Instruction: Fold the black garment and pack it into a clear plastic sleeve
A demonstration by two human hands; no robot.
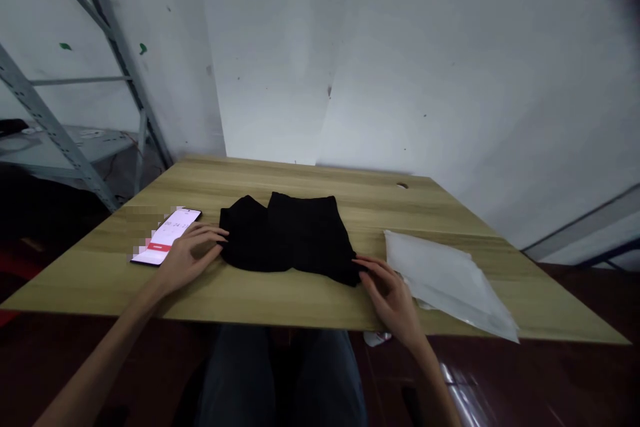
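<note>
A black garment [300,233] lies spread flat on the wooden table, its left part narrower and pointed at the top. My left hand [193,255] is at the garment's left edge, fingers apart, fingertips touching or just beside the cloth. At the lower right corner of the garment is my right hand [387,287], with thumb and forefinger closed on the cloth's edge.
A phone [173,233] with a lit timer screen lies left of the garment. Translucent white plastic bags [445,273] are stacked on the right of the table [250,173]. A metal shelf frame [115,47] stands at the left, and a white wall rises behind.
</note>
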